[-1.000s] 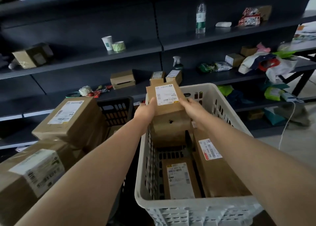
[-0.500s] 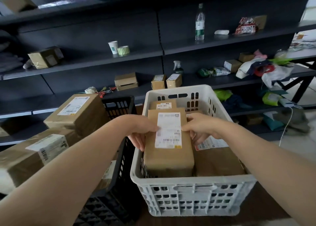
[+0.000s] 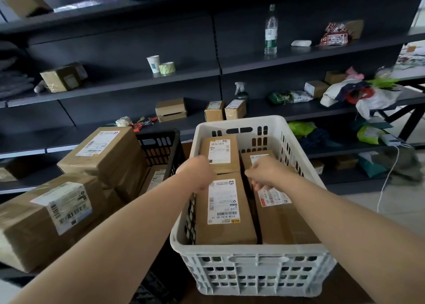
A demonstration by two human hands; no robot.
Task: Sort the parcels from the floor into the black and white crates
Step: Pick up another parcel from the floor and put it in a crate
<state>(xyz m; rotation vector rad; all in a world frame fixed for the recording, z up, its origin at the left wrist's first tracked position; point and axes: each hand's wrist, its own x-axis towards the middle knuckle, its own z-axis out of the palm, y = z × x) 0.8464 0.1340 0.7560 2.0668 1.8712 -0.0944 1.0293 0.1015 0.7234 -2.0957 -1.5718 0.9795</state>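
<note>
Cardboard parcel [image 3: 224,232] in the white crate [image 3: 241,122] lies between left hand [image 3: 198,174] and right hand [image 3: 264,172], fingers [image 3: 259,186] curled, grip unclear.

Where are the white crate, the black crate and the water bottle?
white crate [image 3: 253,250]: head view, on its near rim.
black crate [image 3: 161,147]: head view, on its far wall.
water bottle [image 3: 271,36]: head view, on its label.

I see dark shelving [image 3: 115,90] across the back. On an upper board a water bottle [image 3: 271,30] stands upright, with a red-and-white packet [image 3: 334,36] to its right. One board lower, a paper cup [image 3: 153,64] stands just beside a green tape roll [image 3: 167,68]. Lower still stands a spray bottle [image 3: 240,92]. A white cable [image 3: 388,177] trails down at far right.
</note>
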